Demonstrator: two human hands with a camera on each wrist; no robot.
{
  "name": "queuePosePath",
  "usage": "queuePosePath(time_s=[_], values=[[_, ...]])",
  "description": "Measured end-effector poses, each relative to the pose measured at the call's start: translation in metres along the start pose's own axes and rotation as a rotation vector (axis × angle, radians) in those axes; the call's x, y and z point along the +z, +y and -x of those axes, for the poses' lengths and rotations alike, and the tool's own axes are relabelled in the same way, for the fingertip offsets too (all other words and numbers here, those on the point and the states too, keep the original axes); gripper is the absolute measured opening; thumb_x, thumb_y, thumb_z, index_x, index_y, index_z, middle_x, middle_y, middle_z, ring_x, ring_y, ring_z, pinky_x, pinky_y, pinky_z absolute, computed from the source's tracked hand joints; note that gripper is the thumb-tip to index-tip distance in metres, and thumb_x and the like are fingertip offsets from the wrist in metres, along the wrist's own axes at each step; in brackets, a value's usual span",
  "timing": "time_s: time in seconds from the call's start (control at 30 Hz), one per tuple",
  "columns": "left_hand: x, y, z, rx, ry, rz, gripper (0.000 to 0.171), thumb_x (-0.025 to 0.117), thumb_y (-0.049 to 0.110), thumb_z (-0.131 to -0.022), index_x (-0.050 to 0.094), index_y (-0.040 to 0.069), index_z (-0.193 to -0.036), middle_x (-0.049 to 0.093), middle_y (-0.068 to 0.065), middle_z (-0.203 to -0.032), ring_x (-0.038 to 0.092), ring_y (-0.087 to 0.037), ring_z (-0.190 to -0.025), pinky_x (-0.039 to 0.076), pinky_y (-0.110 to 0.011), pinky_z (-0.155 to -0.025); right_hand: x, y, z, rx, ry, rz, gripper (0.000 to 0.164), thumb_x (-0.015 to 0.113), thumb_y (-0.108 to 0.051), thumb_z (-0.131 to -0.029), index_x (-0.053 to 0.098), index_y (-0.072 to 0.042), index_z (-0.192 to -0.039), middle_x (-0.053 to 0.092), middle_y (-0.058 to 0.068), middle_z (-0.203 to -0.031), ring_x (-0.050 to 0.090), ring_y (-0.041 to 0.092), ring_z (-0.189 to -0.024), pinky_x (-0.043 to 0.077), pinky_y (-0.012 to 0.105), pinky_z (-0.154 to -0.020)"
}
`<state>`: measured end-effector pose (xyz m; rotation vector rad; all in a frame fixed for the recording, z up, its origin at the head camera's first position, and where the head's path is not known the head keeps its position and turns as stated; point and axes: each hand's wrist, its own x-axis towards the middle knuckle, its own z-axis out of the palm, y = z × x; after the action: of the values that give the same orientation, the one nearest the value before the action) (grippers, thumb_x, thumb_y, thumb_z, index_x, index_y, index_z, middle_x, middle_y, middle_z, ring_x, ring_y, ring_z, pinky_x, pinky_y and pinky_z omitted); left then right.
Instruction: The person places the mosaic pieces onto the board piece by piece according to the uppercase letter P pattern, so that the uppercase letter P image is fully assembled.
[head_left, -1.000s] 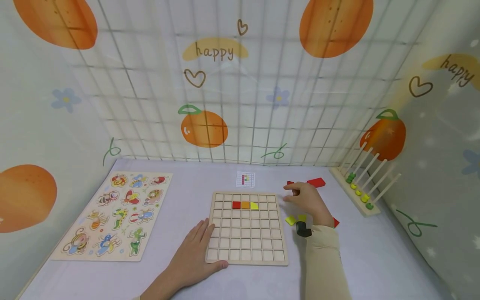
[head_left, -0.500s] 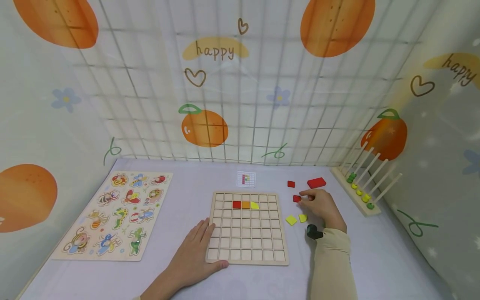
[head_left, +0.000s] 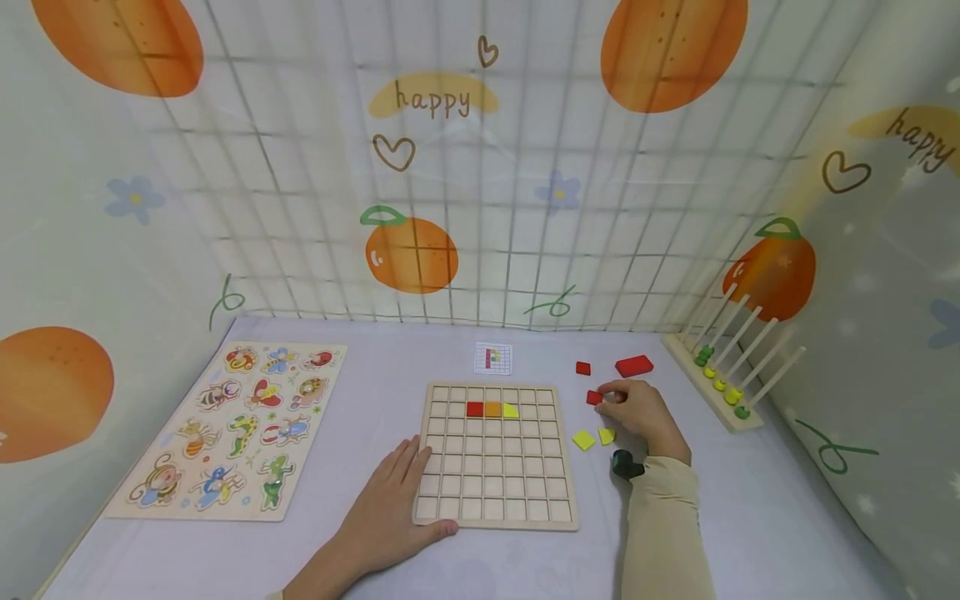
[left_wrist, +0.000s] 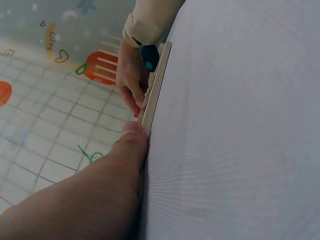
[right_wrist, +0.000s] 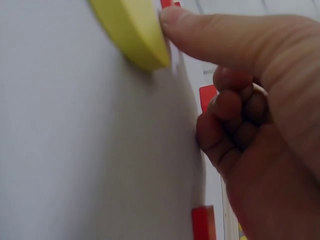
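Observation:
My left hand (head_left: pixel 386 508) lies along the left edge of a wooden grid board (head_left: pixel 517 532), fingers straight and thumb at its near corner; the left wrist view shows that thumb (left_wrist: pixel 130 150) against the board's side. In the board's second row sit a red square (head_left: pixel 475 409), an orange square (head_left: pixel 492 409) and a yellow piece with one rounded corner (head_left: pixel 511 411). Right of the board, my right hand (head_left: pixel 647 414) pinches a small red square tile (head_left: pixel 594 397) at the tabletop. Its index fingertip is out of the right wrist view.
Near the right hand lie a yellow square (head_left: pixel 583 440), a yellow rounded piece (head_left: pixel 607 437), another red square (head_left: pixel 583 368) and a red block (head_left: pixel 634 366). A pattern card (head_left: pixel 492 358) lies behind the board. An insect puzzle (head_left: pixel 303 442) is left, a peg rack (head_left: pixel 712 383) right.
My right hand has moved right and nearer from beside the rear red square, to the nearer red tile, and stayed there over the last half second. The left hand has not moved.

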<state>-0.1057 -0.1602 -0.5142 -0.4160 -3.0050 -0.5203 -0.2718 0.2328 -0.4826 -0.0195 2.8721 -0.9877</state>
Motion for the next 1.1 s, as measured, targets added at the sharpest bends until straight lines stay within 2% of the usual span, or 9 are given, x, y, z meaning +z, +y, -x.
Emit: queuePosePath(time_s=[0.17,0.43,0.67,0.83,1.1], values=[[0.002,-0.0013,0.0006,0.002,0.01,0.0,0.119,0.057,0.089,-0.076,0.035,0.005,-0.158,0.03,-0.016,-0.167,0.028,-0.034,-0.155,0.029,-0.051,-0.124,0.0013,-0.0015,-0.0014,-0.007,-0.016,0.016,0.03,0.072,-0.019,-0.091,0.074,-0.002,-0.116,0.069,0.01,-0.095,0.057,0.024,-0.088,0.05,0.032,-0.074],[0.0026,-0.0011,0.0012,0.0,0.01,0.002,0.12,0.057,0.089,-0.076,0.034,0.006,-0.158,0.029,-0.015,-0.168,0.027,-0.034,-0.155,0.028,-0.05,-0.125,0.0011,-0.0045,-0.0039,0.031,-0.029,0.035,0.032,0.072,-0.024,-0.09,0.073,-0.002,-0.112,0.064,0.007,-0.085,0.055,0.022,-0.084,0.046,0.029,-0.066],[-0.0004,-0.0001,-0.0004,-0.01,-0.008,0.0,0.119,0.057,0.089,-0.076,0.034,0.006,-0.159,0.028,-0.015,-0.168,0.026,-0.034,-0.156,0.028,-0.052,-0.125,0.0003,-0.0046,-0.0047,0.026,-0.02,0.021,0.034,0.072,-0.026,-0.09,0.073,-0.004,-0.116,0.066,0.007,-0.091,0.056,0.022,-0.086,0.047,0.029,-0.067],[0.0008,-0.0007,-0.0004,-0.006,-0.006,-0.006,0.119,0.055,0.089,-0.076,0.034,0.006,-0.159,0.028,-0.016,-0.168,0.026,-0.034,-0.156,0.028,-0.051,-0.125,0.0027,-0.0043,-0.0051,0.032,-0.021,0.042,0.032,0.075,-0.025,-0.089,0.072,-0.004,-0.113,0.063,0.008,-0.09,0.055,0.023,-0.086,0.047,0.029,-0.068],[0.0013,-0.0009,0.0004,0.006,0.013,0.004,0.119,0.056,0.089,-0.076,0.035,0.005,-0.158,0.029,-0.017,-0.167,0.027,-0.035,-0.155,0.029,-0.052,-0.125,0.0035,-0.0078,-0.0047,0.043,-0.012,0.029,0.026,0.074,-0.022,-0.088,0.073,-0.002,-0.106,0.066,0.008,-0.09,0.057,0.023,-0.085,0.05,0.028,-0.067]])
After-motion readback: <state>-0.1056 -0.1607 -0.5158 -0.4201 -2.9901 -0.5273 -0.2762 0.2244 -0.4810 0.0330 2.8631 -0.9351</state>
